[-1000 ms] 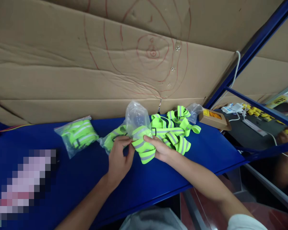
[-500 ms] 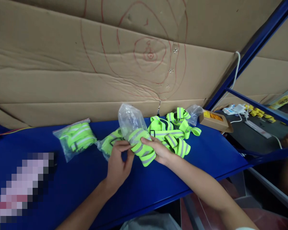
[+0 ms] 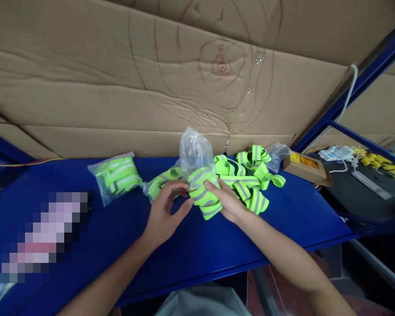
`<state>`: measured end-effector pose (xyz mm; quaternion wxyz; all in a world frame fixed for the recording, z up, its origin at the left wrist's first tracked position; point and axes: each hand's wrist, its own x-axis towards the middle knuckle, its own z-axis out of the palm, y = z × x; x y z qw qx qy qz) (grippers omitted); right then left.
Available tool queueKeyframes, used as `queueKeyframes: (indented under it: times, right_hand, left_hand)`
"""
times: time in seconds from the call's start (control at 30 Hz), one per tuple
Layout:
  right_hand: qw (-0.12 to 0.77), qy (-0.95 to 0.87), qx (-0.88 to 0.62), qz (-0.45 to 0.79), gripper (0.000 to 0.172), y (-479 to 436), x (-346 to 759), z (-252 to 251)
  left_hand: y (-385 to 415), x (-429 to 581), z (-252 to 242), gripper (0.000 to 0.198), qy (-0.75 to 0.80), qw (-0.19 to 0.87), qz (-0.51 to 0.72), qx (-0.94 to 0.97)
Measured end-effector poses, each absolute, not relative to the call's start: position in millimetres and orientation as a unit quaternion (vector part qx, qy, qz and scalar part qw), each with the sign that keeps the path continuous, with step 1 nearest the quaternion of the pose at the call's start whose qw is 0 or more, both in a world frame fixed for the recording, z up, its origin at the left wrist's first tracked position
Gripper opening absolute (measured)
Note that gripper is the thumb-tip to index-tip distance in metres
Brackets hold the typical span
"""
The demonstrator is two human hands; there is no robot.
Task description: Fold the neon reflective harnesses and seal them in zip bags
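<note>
A folded neon-green reflective strap [image 3: 206,199] with grey stripes is in my right hand [image 3: 229,199], the thumb lying across its front. Its upper end reaches into a clear plastic bag [image 3: 196,151] that stands up behind it. My left hand [image 3: 167,208] is at the strap's left edge, thumb and fingers apart; whether the fingertips touch it I cannot tell. Just behind my left hand lies another bagged strap [image 3: 164,177]. Further left is a filled clear bag of the same strap [image 3: 118,175]. Loose reflective straps [image 3: 250,177] lie heaped beyond my right hand.
The blue tabletop [image 3: 197,250] meets a cardboard wall [image 3: 85,101] with red drawn rings. A crumpled clear bag [image 3: 278,157] and an open cardboard box [image 3: 304,166] are at the back right. Beside a blue metal frame [image 3: 365,142] are white cables and yellow items. A pixelated object [image 3: 46,237] lies left.
My left thumb and fingers have spread from a near pinch at the strap's edge. My right hand still grips the strap. The whole view has shifted slightly.
</note>
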<state>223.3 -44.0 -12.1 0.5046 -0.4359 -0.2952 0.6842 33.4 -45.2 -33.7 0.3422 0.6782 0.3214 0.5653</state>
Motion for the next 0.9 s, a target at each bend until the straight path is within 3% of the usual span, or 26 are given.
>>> queueKeyframes:
  times: [0.2, 0.43, 0.5, 0.57, 0.67, 0.77, 0.9]
  right_hand:
    - [0.456, -0.437, -0.447, 0.634, 0.072, -45, 227, -12]
    - [0.494, -0.344, -0.439, 0.667, 0.068, -48, 213, -20]
    - [0.506, -0.311, -0.441, 0.673, 0.07, -47, 213, -20]
    - [0.525, -0.314, -0.45, 0.65, 0.071, -47, 216, -19]
    - [0.534, -0.398, -0.456, 0.59, 0.077, -49, 217, -17]
    - [0.487, -0.466, -0.456, 0.581, 0.094, -51, 210, -13]
    - [0.463, -0.427, -0.429, 0.648, 0.113, -49, 197, -5]
  left_hand:
    - [-36, 29, -43, 0.013, 0.388, 0.357, 0.551, 0.647]
    - [-48, 31, -36, 0.01, 0.374, 0.068, 0.53, 0.758]
    - [-47, 29, -34, 0.012, 0.346, 0.063, 0.516, 0.781]
    - [-42, 26, -32, 0.017, 0.336, 0.153, 0.54, 0.756]
    - [-34, 25, -31, 0.054, 0.32, 0.392, 0.626, 0.593]
    - [-34, 31, -31, 0.087, 0.32, 0.595, 0.587, 0.446]
    - [-34, 39, -27, 0.08, 0.363, 0.633, 0.583, 0.357]
